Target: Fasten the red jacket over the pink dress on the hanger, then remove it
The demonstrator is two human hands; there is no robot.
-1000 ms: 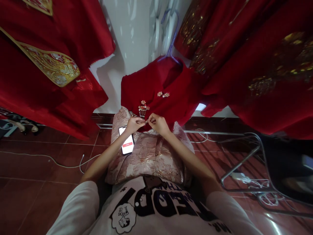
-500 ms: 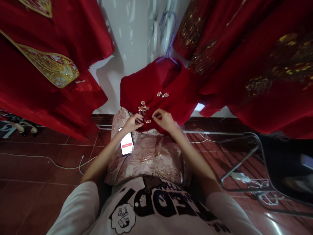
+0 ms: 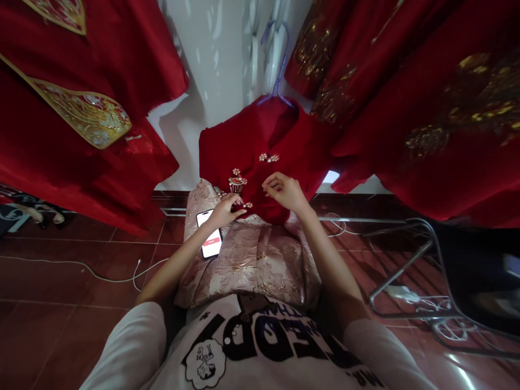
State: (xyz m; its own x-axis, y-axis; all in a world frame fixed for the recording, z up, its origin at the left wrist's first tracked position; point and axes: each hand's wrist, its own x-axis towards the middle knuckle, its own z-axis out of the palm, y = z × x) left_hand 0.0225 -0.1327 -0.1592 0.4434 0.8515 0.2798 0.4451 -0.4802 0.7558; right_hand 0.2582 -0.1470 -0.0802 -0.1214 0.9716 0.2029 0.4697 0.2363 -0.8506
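A red top [image 3: 221,143] on a purple hanger [image 3: 278,86] drapes onto a brocade bundle [image 3: 270,260]. The left hand [image 3: 229,210], thumb parted, is beside the lower clasp [image 3: 248,205]; the right hand [image 3: 285,190], curled, is below the upper clasp [image 3: 268,158]. A phone [image 3: 211,246] lies on the bundle.

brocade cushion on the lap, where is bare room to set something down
On the brocade cushion, the middle stretch between smartphone, red garment and printed T-shirt is bare. Crowded: its left side, with the smartphone and left hand.

White cable [image 3: 109,280] on red floor tiles [image 3: 44,338] at left, metal-framed black chair [image 3: 467,271] at right
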